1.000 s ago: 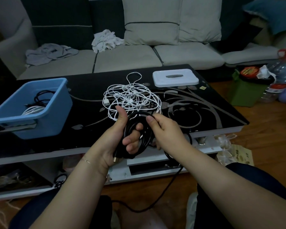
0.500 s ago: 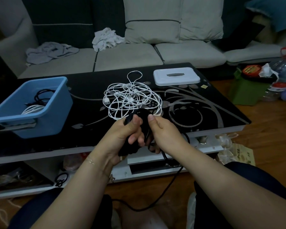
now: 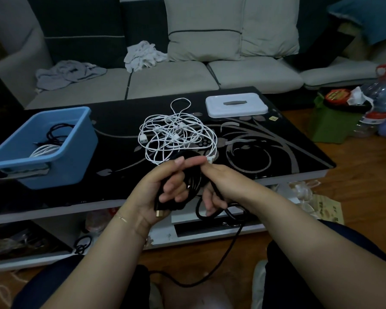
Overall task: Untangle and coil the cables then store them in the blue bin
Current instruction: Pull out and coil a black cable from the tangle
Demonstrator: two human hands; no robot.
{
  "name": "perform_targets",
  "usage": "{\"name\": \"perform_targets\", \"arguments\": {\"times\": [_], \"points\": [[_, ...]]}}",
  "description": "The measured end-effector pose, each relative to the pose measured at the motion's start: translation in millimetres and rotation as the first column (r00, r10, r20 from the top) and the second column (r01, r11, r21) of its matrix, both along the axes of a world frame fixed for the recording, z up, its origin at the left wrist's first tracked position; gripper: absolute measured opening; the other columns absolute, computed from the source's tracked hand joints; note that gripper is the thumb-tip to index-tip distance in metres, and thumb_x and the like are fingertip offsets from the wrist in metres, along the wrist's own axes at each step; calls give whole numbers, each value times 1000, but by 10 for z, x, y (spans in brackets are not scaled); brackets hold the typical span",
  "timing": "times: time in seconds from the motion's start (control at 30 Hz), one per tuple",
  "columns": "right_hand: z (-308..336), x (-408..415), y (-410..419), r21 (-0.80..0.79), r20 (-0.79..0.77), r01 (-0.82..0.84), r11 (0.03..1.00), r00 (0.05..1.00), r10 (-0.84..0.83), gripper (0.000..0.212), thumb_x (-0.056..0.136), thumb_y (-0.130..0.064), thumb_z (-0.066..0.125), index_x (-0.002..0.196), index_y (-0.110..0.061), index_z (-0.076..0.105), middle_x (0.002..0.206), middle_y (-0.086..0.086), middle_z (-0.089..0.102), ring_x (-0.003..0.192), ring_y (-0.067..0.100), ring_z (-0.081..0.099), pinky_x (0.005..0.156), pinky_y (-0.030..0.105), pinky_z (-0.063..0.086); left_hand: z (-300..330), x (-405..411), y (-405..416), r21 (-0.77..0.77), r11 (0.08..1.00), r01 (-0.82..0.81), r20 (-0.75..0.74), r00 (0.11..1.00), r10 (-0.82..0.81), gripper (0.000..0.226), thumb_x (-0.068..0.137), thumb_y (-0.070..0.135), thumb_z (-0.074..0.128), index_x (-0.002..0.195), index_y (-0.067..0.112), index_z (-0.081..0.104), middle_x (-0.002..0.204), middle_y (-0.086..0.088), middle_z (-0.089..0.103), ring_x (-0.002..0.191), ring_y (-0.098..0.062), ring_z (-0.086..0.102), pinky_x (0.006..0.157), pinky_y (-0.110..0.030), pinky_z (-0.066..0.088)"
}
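Note:
My left hand (image 3: 163,192) grips a partly wound coil of black cable (image 3: 193,182) over the table's front edge, a gold plug sticking out below the palm. My right hand (image 3: 218,186) pinches the same cable beside the coil, and its loose tail loops under my fingers and runs down to the floor (image 3: 230,248). Just behind my hands a tangle of white cables (image 3: 176,134) lies on the black table (image 3: 276,148). The blue bin (image 3: 76,152) stands at the table's left and holds a black and a white coiled cable.
A white lidded box (image 3: 235,104) lies at the table's back right. A sofa with cushions and crumpled cloths stands behind. Bottles and a green box are on the floor at the right. My knees are below the table's edge.
My hands have drawn close together on the black coil, and my right hand has brought another loop of cable round to it. The white tangle and bin have not moved.

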State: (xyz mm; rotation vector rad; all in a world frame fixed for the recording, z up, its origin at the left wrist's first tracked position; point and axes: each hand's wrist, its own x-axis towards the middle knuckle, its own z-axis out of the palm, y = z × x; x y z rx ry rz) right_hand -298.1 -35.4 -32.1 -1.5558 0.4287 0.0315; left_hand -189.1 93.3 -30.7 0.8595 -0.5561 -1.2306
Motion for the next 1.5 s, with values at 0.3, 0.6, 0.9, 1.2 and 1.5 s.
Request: {"name": "perform_targets", "arguments": {"times": [0.3,0.6,0.9,1.2,1.5], "points": [[15,3,21,211,283,12,977,956,-73,36,94,-10,52,128,-6,43,74,10,62,60,16,54,73,34,50,74,178,57,-299,949,-100,-320,947,-1,59,84,27,69,130,-7,52,127,-10,64,33,-6,49,42,-14,43],[-82,51,180,395,153,277,876,921,-359,12,98,-25,50,102,-13,51,58,6,56,44,15,46,44,26,46,169,90,5,-136,865,-482,-281,856,433,52,85,15,49,133,-5,43,126,-8,65,44,0,51,42,-8,39],[-287,196,272,79,-148,247,966,961,-233,22,103,-37,33,106,-18,46,60,3,41,33,6,26,33,13,17,108,-184,-103,-160,848,-505,173,832,528,34,82,17,61,115,14,62,128,-3,64,110,-20,66,81,-22,56],[-232,155,262,-382,-177,49,923,976,-125,35,104,-31,30,80,-13,48,61,6,48,42,13,38,35,15,25,-52,-212,-167,-160,907,-389,425,802,419,24,84,20,58,99,17,76,138,10,55,130,-9,49,104,-31,46],[-154,112,322,-676,-267,-266,687,958,107,19,96,-5,41,102,-8,59,108,17,61,100,35,56,81,41,49,-213,-108,-232,-177,882,-437,895,301,329,47,83,56,53,129,52,47,143,31,37,120,-22,59,99,-47,47]]}}
